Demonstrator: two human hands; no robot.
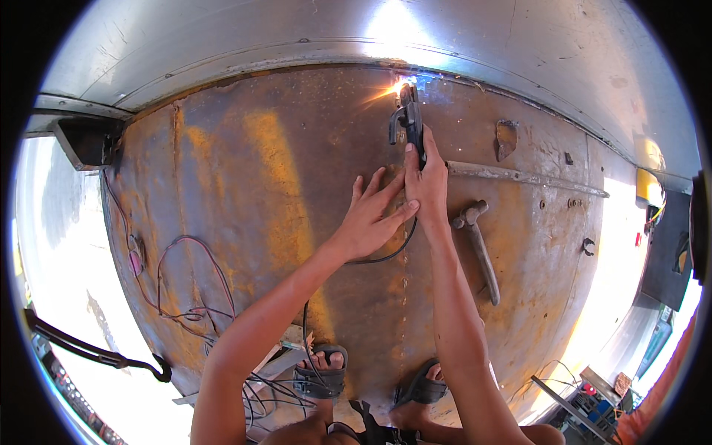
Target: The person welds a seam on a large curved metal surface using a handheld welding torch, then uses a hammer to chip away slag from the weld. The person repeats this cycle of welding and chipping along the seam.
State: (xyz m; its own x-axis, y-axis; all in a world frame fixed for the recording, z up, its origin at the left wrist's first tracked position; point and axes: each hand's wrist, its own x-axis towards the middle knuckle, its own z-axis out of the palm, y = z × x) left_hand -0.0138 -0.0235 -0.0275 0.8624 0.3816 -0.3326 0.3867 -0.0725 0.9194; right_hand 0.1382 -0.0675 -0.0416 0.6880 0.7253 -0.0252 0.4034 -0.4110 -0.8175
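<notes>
My right hand grips a black electrode holder, its tip at the seam where the rusty steel floor meets the metal wall. A bright arc with orange sparks glows there, hiding the electrode's end. My left hand is open just left of my right hand, fingers spread over the floor, with the forefinger and thumb reaching to the right hand. A black cable runs down from the holder beneath my hands.
A hammer and long metal bar lie to the right, with a small metal scrap. Looped wires lie left. A black bracket is at upper left. My sandalled feet stand near cables and metal pieces at the bottom.
</notes>
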